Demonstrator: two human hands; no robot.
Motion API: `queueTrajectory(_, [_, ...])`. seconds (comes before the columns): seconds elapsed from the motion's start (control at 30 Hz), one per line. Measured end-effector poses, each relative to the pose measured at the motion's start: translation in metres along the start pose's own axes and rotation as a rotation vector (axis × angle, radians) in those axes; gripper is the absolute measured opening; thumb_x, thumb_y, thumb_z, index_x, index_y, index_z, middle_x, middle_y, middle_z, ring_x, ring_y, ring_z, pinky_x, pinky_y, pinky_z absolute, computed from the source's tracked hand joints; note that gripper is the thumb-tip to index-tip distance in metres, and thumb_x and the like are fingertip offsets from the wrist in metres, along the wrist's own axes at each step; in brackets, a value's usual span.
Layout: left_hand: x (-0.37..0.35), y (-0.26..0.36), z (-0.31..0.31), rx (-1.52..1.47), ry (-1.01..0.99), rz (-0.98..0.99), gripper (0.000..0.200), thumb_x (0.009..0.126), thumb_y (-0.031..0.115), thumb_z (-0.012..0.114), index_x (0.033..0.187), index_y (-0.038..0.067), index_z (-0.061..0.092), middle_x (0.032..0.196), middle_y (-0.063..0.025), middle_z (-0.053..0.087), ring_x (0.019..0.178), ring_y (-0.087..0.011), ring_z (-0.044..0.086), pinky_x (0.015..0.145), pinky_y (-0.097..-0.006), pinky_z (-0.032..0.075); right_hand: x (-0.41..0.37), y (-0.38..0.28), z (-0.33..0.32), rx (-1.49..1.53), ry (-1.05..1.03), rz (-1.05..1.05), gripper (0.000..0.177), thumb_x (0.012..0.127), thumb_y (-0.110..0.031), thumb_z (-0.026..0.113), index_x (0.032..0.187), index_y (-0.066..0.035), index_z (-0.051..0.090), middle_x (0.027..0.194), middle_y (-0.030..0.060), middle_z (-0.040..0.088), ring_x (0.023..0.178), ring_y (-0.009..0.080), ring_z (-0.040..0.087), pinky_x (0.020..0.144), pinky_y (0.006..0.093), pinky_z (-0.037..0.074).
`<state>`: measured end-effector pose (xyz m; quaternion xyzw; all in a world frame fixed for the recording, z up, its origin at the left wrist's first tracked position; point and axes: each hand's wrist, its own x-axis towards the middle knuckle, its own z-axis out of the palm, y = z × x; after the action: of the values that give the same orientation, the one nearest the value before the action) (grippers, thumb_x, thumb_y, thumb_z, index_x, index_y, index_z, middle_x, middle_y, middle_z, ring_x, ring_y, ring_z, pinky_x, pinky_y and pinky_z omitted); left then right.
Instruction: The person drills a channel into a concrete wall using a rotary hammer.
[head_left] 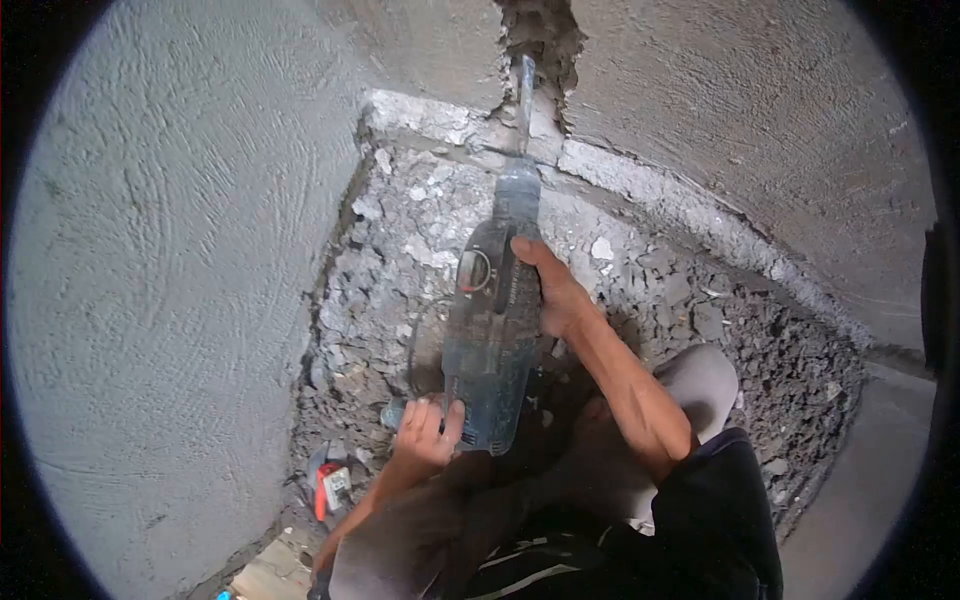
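A dusty blue-grey rotary hammer points away from me, its flat chisel reaching into a rough channel broken in the wall ahead. At the tool's rear, my left hand is closed round the handle, fingers wrapped over it. Against the right side of the housing is my right hand, thumb laid over the top and the other fingers hidden beneath the body. A round selector knob shows on the housing's upper left.
Broken mortar and rubble cover the floor. A plastered wall rises on the left, another wall ahead and right with a pale ledge at its foot. A red-handled item lies at the lower left. My knee is bent at right.
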<state>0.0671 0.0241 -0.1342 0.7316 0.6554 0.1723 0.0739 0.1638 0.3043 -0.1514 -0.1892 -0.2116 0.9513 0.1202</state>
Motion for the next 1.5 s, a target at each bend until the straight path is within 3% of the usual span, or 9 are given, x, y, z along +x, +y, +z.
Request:
queueTrajectory(0.17, [0.018,0.004,-0.085,0.238,-0.255,0.045,0.071,0.077,0.015,0.063,0.145,0.009,0.045,0.092,-0.0179,0.054,0.091,-0.0348,0.054,0.074,-0.0467,0.046,-0.003,-0.002,0.022,0.18,0.107,-0.149,0.041,0.088,-0.038,0.067,0.112,-0.006,0.058,0.099,0.0105,0.067,0.086,0.0221,0.068,0.08,0.0403,0.057])
queueTrajectory(0.4, [0.09,0.094,-0.184,0.456,-0.439,-0.021,0.074,0.075,0.012,0.062,0.146,0.01,0.045,0.089,-0.0145,0.054,0.077,-0.0267,0.05,0.068,-0.0388,0.045,-0.021,-0.026,0.058,0.359,-0.052,-0.144,0.046,0.092,-0.041,0.059,0.119,-0.004,0.055,0.104,0.0131,0.066,0.093,0.0237,0.067,0.085,0.0418,0.056])
queueTrajectory(0.47, [0.089,0.121,-0.181,0.382,-0.515,-0.101,0.102,0.058,0.02,0.078,0.149,0.003,0.036,0.101,-0.0215,0.056,0.081,-0.0324,0.052,0.07,-0.0441,0.043,-0.032,-0.027,0.052,0.33,-0.064,-0.123,0.047,0.093,-0.041,0.058,0.12,-0.003,0.055,0.105,0.0138,0.066,0.093,0.0239,0.067,0.085,0.0414,0.056])
queueTrajectory(0.53, [0.08,0.145,-0.162,0.408,-0.469,-0.122,0.094,0.065,0.02,0.074,0.149,0.004,0.037,0.102,-0.0225,0.056,0.079,-0.0316,0.052,0.069,-0.0436,0.043,-0.038,-0.028,0.045,0.235,-0.121,-0.116,0.06,0.092,-0.053,0.056,0.125,-0.003,0.055,0.11,0.0155,0.066,0.096,0.0261,0.068,0.088,0.0433,0.057])
queueTrajectory(0.73, [0.071,0.171,-0.084,0.413,-0.21,-0.238,0.071,0.074,0.021,0.07,0.142,0.012,0.05,0.104,-0.0215,0.058,0.08,-0.0313,0.054,0.072,-0.0428,0.043,-0.051,-0.045,0.022,0.12,-0.057,-0.152,0.05,0.087,-0.041,0.057,0.116,0.0,0.058,0.095,0.0122,0.069,0.079,0.0208,0.068,0.074,0.0363,0.059])
queueTrajectory(0.8, [0.074,0.174,-0.074,0.434,-0.206,-0.258,0.065,0.078,0.023,0.069,0.14,0.012,0.053,0.104,-0.0201,0.059,0.08,-0.0308,0.054,0.07,-0.0423,0.043,-0.049,-0.044,0.008,0.14,-0.094,-0.091,0.056,0.083,-0.033,0.062,0.129,-0.003,0.047,0.103,0.013,0.065,0.087,0.0233,0.068,0.079,0.038,0.059])
queueTrajectory(0.9, [0.077,0.174,-0.063,0.379,-0.211,-0.318,0.063,0.079,0.021,0.067,0.14,0.014,0.053,0.104,-0.0194,0.059,0.08,-0.0292,0.054,0.068,-0.0406,0.042,-0.036,-0.034,-0.014,0.06,-0.071,-0.128,0.055,0.085,-0.042,0.059,0.118,0.003,0.059,0.1,0.0157,0.07,0.085,0.0236,0.07,0.076,0.0379,0.06])
queueTrajectory(1.2, [0.085,0.164,-0.041,0.416,-0.101,-0.282,0.053,0.086,0.018,0.058,0.138,0.021,0.055,0.101,-0.0185,0.059,0.075,-0.0256,0.051,0.063,-0.0384,0.04,-0.019,-0.027,-0.038,0.064,-0.053,-0.126,0.07,0.081,-0.045,0.061,0.127,0.006,0.052,0.111,0.025,0.065,0.093,0.034,0.069,0.079,0.0452,0.06])
queueTrajectory(1.5, [0.101,0.155,-0.044,0.509,-0.235,-0.225,0.065,0.08,0.014,0.06,0.144,0.02,0.051,0.072,-0.0048,0.037,0.062,-0.0211,0.04,0.056,-0.037,0.033,-0.001,-0.039,-0.044,0.272,-0.212,-0.073,0.047,0.085,-0.03,0.061,0.118,0.004,0.06,0.1,0.0141,0.07,0.082,0.0236,0.07,0.075,0.0379,0.059])
